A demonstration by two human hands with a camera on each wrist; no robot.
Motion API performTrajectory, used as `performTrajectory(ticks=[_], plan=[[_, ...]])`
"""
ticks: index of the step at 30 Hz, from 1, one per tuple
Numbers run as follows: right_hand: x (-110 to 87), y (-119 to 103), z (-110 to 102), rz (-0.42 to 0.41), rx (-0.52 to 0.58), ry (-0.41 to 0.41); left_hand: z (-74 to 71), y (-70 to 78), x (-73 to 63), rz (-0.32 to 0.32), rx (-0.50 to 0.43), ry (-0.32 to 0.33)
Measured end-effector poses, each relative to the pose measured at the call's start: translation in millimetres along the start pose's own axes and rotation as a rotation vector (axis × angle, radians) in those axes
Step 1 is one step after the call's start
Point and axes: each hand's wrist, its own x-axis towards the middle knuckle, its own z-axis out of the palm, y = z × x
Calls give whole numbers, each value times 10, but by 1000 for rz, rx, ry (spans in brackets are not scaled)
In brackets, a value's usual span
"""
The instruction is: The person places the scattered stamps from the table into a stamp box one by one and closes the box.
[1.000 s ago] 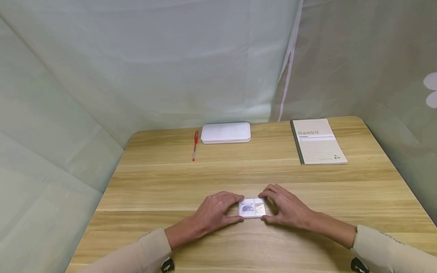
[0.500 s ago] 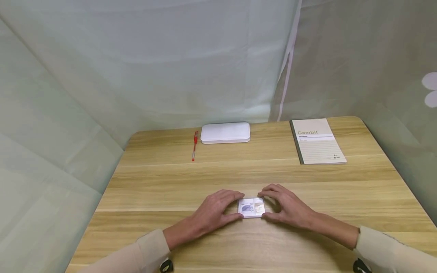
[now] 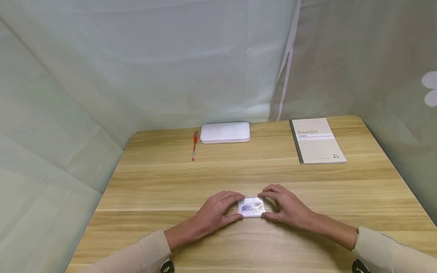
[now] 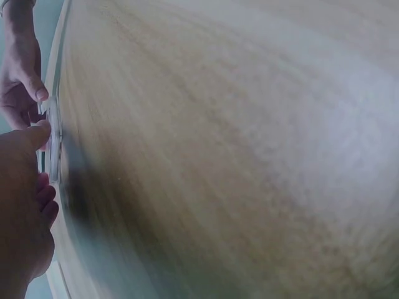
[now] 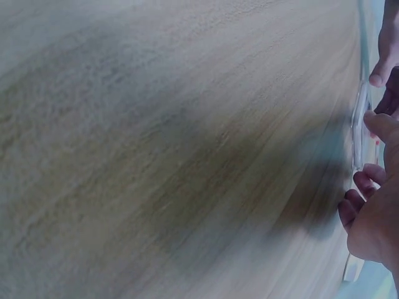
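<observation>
A small flat clear case (image 3: 252, 207) lies near the middle front of the table, with a bluish picture and a paler one showing through its top. My left hand (image 3: 216, 209) grips its left end, thumb at the near corner and fingers at the far one. At the right end, my right hand (image 3: 287, 206) holds the case the same way. Both wrist views show the case edge-on: the left wrist view has the clear case (image 4: 54, 140) between thumb and fingers, and the right wrist view has the case (image 5: 358, 128) partly behind the thumb.
Along the back of the wooden table (image 3: 164, 182) lie a red pen (image 3: 194, 146), a white flat box (image 3: 225, 132) and a Gambit notebook (image 3: 318, 141) at the right. Pale cloth walls (image 3: 191, 64) surround the table's back and sides.
Both hands stay at the ends of the clear case, with barely any movement. The glare on its top has shifted a little.
</observation>
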Motion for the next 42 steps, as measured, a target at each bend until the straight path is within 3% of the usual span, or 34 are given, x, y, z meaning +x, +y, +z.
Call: performTrajectory(ticks=[33, 42], plan=[[-3, 8, 22, -4, -27, -10, 4, -26, 29, 7, 41, -48], [-3, -10, 27, -15, -84, -5, -4, -26, 42, 24, 41, -46]])
